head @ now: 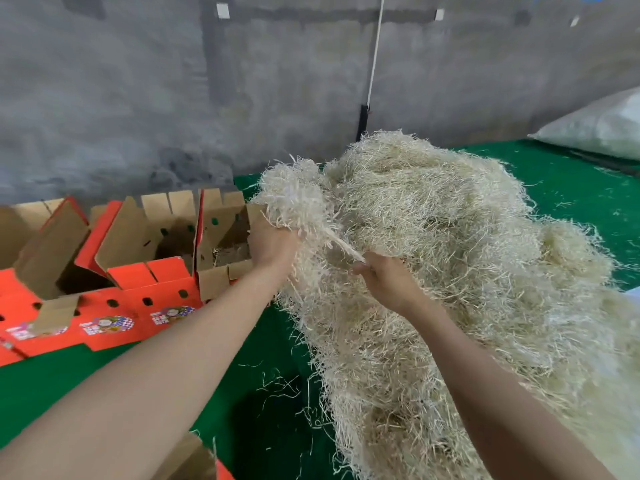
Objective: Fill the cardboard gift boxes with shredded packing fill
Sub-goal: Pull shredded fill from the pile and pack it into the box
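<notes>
Huge pile of shredded fill (450, 271) covers the right side of the green counter (263, 427). My left hand (273, 247) grips a clump at the pile's left end, right hand (389, 280) just beside it, fingers (363, 268) curled round strands. Open gift boxes (166, 244) sit along the left edge, near the left hand

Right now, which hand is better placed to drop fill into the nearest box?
Left. The left hand grips a clump beside the open box; the right hand pinches strands farther away.
</notes>
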### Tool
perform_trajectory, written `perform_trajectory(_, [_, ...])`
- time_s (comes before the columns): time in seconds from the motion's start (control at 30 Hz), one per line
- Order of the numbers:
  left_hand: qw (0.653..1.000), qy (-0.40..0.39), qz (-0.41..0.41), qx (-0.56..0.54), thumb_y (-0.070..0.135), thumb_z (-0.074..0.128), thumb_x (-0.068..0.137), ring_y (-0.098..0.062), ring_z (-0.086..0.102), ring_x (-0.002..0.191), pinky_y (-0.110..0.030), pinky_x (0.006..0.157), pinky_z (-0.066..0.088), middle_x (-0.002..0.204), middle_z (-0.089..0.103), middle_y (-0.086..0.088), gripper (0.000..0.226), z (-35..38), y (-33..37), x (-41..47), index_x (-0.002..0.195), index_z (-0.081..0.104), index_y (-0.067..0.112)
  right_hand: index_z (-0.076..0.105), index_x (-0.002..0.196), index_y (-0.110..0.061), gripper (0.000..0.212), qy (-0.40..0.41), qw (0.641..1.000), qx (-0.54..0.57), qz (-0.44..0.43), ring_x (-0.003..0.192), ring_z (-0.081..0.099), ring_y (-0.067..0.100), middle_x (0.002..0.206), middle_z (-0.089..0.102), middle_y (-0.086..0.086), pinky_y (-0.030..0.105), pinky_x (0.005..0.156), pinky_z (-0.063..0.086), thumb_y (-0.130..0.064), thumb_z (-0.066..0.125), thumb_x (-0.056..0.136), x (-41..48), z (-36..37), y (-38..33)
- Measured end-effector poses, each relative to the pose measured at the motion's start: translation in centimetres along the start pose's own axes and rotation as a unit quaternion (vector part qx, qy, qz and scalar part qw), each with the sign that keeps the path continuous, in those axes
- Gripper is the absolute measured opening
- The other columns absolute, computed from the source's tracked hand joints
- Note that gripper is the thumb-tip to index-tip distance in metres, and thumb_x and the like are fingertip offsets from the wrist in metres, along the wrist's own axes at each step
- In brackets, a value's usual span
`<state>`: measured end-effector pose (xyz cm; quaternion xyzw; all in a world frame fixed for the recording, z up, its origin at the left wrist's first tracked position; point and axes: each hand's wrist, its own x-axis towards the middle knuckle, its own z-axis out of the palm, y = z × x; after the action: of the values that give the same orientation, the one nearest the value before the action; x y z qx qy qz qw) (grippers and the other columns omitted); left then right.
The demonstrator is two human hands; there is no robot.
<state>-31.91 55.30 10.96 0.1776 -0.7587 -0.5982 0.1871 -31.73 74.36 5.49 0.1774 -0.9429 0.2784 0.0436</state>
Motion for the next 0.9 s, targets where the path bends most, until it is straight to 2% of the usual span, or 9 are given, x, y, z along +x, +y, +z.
perform_trajectory(0.1, [0.986, 0.062, -0.074, -0.133, -0.006, 0.049, 0.085, -0.025, 0.06, 0.093, -0.035, 0.083, 0.051, 0.1, 0.062, -0.009, 0.023, 0.4, 1.4, 0.0, 0.101, 0.057, 0.008, 0.053, 0.09, -0.012, 0.024, 0.033, 0.997, -0.067, -0.004, 0.071, 0.064, 0.019, 0.086, 0.067, 0.004, 0.037, 0.064, 0.054, -0.026, 0.037, 0.101, 0.1, 0.0, 0.4])
perform_trajectory(0.23, [0.98, 0.101, -0.084, -0.148, -0.01, 0.047, 0.081, -0.018, 0.059, 0.086, -0.027, 0.073, 0.049, 0.108, 0.061, -0.016, 0.024, 0.1, 1.4, 0.0, 0.097, 0.056, 0.007, 0.042, 0.081, -0.019, 0.027, 0.072, 0.982, -0.17, 0.025, 0.049, 0.043, 0.007, 0.061, 0.047, -0.006, 0.023, 0.05, 0.042, -0.033, 0.029, 0.101, 0.2, -1.3, 1.6])
perform_trajectory(0.37, [0.98, 0.133, -0.083, -0.123, -0.011, 0.048, 0.081, -0.011, 0.051, 0.066, -0.019, 0.052, 0.039, 0.082, 0.057, -0.001, 0.023, -0.9, 1.0, 0.8, 0.085, 0.053, 0.012, 0.039, 0.084, -0.02, 0.022, 0.091, 0.976, -0.197, 0.021, 0.05, 0.039, 0.004, 0.06, 0.044, -0.008, 0.036, 0.082, 0.045, -0.033, 0.031, 0.1, -0.2, -1.3, 2.2])
perform_trajectory(0.5, [0.974, 0.167, -0.09, -0.123, -0.009, 0.047, 0.081, -0.021, 0.057, 0.08, -0.017, 0.055, 0.049, 0.085, 0.061, -0.001, 0.025, -2.1, 0.9, 1.4, 0.093, 0.057, 0.01, 0.038, 0.086, -0.02, 0.015, 0.084, 0.976, -0.195, 0.04, 0.051, 0.043, 0.006, 0.057, 0.043, -0.009, 0.041, 0.091, 0.044, -0.026, 0.034, 0.099, -0.6, -0.4, 2.8])
perform_trajectory(0.63, [0.933, 0.268, -0.159, -0.18, 0.004, 0.053, 0.081, -0.022, 0.063, 0.095, -0.03, 0.073, 0.052, 0.114, 0.063, -0.008, 0.037, -6.7, 0.9, 5.5, 0.117, 0.056, 0.003, 0.046, 0.105, -0.011, 0.026, 0.03, 0.959, -0.201, 0.199, 0.052, 0.049, 0.009, 0.063, 0.051, -0.005, 0.026, 0.053, 0.05, -0.025, 0.024, 0.102, -2.8, -1.3, 6.1])
perform_trajectory(0.67, [0.935, 0.259, -0.17, -0.172, 0.005, 0.055, 0.079, -0.024, 0.063, 0.096, -0.032, 0.074, 0.053, 0.114, 0.063, -0.009, 0.039, -7.2, 0.8, 5.8, 0.119, 0.055, 0.002, 0.044, 0.112, -0.012, 0.025, 0.017, 0.956, -0.207, 0.21, 0.059, 0.054, 0.011, 0.069, 0.054, -0.003, 0.028, 0.056, 0.051, -0.025, 0.026, 0.101, -2.8, -1.4, 6.0])
perform_trajectory(0.73, [0.948, 0.2, -0.185, -0.166, 0.002, 0.055, 0.079, -0.027, 0.063, 0.093, -0.037, 0.076, 0.055, 0.111, 0.063, -0.012, 0.035, -6.3, 0.6, 4.8, 0.115, 0.056, 0.002, 0.037, 0.128, -0.014, 0.034, -0.001, 0.962, -0.191, 0.196, 0.094, 0.061, 0.022, 0.098, 0.061, 0.005, 0.044, 0.092, 0.048, -0.026, 0.039, 0.097, -1.8, -1.2, 4.4])
perform_trajectory(0.8, [0.963, 0.132, -0.183, -0.148, -0.001, 0.054, 0.079, -0.024, 0.061, 0.076, -0.031, 0.058, 0.052, 0.095, 0.064, -0.012, 0.02, -4.4, 0.3, 3.0, 0.097, 0.059, 0.005, 0.026, 0.141, -0.02, 0.063, -0.005, 0.972, -0.174, 0.156, 0.128, 0.041, 0.027, 0.134, 0.046, 0.007, 0.048, 0.112, 0.022, -0.029, 0.057, 0.087, -0.2, -1.4, 1.9])
perform_trajectory(0.9, [0.98, 0.085, -0.156, -0.084, -0.001, 0.057, 0.079, -0.013, 0.048, 0.061, -0.022, 0.046, 0.034, 0.074, 0.054, -0.001, 0.012, -3.1, 0.2, 1.2, 0.079, 0.052, 0.01, -0.001, 0.148, -0.032, 0.103, -0.047, 0.988, -0.134, 0.066, 0.143, 0.001, 0.023, 0.155, 0.006, -0.001, 0.048, 0.113, -0.005, -0.024, 0.071, 0.075, 0.9, -2.4, -2.2])
